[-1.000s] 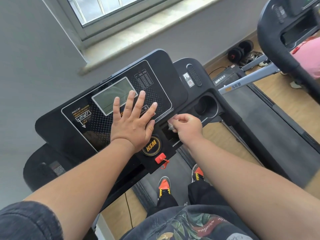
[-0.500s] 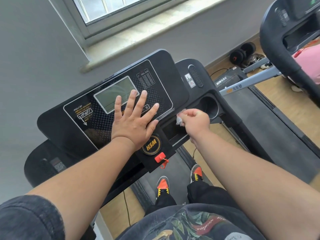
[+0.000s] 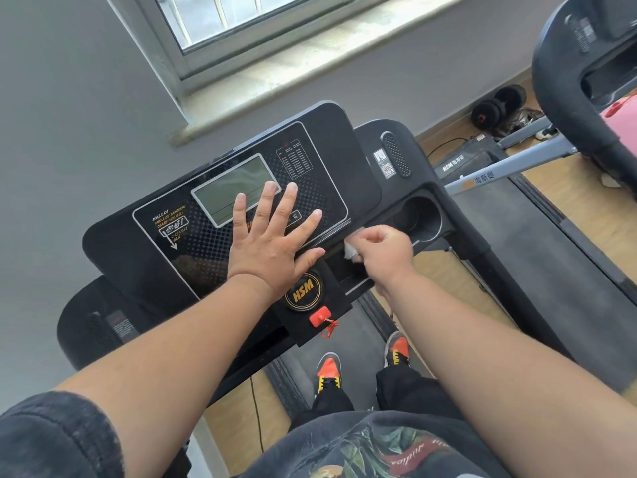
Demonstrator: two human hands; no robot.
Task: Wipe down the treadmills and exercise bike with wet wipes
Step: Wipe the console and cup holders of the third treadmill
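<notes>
Grey wall and a window sill [image 3: 275,77] are backing the treadmill console [image 3: 220,215] we are standing at; a second treadmill [image 3: 568,81] is sitting to the right, with dumbbells [image 3: 496,105] on the wood floor by the wall.

Step in hand, as we judge it: we are wiping the recessed tray [image 3: 348,270] on the right half of the console, just beside the cup holder [image 3: 420,219]. The display panel is looking done or pending; we cannot tell which from its surface.

Left hand [image 3: 272,243]: we are laying it flat on the panel, fingers straight and spread, fingertips reaching the LCD screen [image 3: 224,191]. It is holding nothing, apparently bracing the console.

Right hand [image 3: 382,250]: we are curling the fingers around a crumpled white wet wipe [image 3: 351,250], pressing it at the tray's upper edge.

Next move, our estimate: we are needing to work the wipe into the tray corners, then on to the cup holder, avoiding the red safety key [image 3: 320,320] and its cord.
</notes>
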